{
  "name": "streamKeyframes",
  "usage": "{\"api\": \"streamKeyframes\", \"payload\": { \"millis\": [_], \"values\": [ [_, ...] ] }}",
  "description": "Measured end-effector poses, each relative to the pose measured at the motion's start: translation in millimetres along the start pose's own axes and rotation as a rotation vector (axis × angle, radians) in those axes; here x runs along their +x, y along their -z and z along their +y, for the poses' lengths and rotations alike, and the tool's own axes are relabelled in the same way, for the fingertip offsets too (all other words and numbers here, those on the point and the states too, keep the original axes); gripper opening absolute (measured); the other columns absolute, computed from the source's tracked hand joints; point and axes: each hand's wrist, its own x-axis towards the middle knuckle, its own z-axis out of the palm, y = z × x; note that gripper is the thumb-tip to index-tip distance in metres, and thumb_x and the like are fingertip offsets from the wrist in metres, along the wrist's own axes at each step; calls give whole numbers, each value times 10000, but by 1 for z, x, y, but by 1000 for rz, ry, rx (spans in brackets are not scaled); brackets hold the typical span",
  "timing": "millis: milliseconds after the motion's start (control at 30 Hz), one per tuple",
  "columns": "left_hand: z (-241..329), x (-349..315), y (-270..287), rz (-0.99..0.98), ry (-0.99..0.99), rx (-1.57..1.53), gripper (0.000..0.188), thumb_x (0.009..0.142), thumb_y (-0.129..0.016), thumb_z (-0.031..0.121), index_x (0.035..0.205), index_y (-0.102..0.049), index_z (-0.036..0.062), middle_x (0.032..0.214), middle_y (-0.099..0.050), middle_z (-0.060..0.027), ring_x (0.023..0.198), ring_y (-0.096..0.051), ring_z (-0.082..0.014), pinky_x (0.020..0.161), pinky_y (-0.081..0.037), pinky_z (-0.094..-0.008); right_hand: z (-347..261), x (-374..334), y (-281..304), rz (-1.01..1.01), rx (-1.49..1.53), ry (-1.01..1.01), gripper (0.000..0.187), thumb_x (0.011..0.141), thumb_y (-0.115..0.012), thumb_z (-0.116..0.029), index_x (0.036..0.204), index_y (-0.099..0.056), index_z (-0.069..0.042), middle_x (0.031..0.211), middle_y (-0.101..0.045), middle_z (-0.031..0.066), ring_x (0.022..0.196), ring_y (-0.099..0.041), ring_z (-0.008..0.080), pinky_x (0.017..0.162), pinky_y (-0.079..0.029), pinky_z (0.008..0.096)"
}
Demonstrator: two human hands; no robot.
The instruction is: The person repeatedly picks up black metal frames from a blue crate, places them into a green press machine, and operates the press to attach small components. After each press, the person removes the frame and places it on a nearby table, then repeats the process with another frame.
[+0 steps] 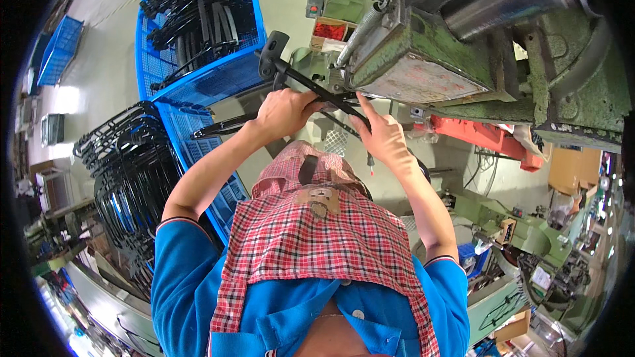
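Note:
A black tubular metal frame (305, 82) slants from upper left down to the right in front of me, with a dark handle-like end piece (272, 51) at its upper end. My left hand (284, 114) is closed around the frame, its fingers curled over the tube. On the right, my right hand (383, 135) pinches the lower part between thumb and fingers, the index finger stretched up along it. Close above that hand is the green machine head (423, 79) with its worn underside. Part of the frame is hidden behind my fingers and the machine.
A blue mesh crate (205, 82) full of black parts stands at the far left. Many black bent frames (129, 178) hang in a stack left of my arm. An orange-red beam (486, 139) lies right of my right hand. Another green machine (522, 225) stands at right.

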Motion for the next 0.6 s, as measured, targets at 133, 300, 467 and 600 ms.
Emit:
{"api": "streamKeyframes", "payload": {
  "millis": [133, 300, 467, 600],
  "values": [
    [-4, 16, -3, -21, -57, -5, 183, 894, -596, 256, 926, -641, 82, 720, -626, -166, 678, -607, -379, 598, -477, -459, 12, 1, -12, 82, -27, -2, 502, 910, -600, -346, 1328, -481, -95, 631, -601, 230, 609, -600, 427, 591, -492, 492],
    [-1, 12, -1, -13, -39, -24, 192, 889, -599, 258, 981, -677, 109, 752, -648, -154, 699, -624, -361, 614, -495, -444, 17, -7, -18, 94, -6, -2, 358, 888, -637, -291, 1106, -560, -17, 670, -627, 211, 647, -617, 420, 598, -499, 470],
    [7, 13, -2, -49, -62, -24, 201, 887, -596, 269, 986, -689, 120, 764, -658, -150, 704, -633, -357, 620, -503, -450, 20, -16, -13, 144, 68, 70, 317, 869, -659, -201, 1078, -559, 16, 809, -645, 230, 702, -626, 414, 619, -498, 465],
    [9, 14, -4, -100, -46, -6, 220, 892, -585, 287, 996, -685, 121, 768, -658, -153, 711, -637, -357, 622, -506, -456, 17, -19, -10, 56, 104, 13, 314, 888, -623, -195, 1109, -540, 12, 818, -639, 242, 732, -608, 440, 629, -483, 481]
  ]
}}
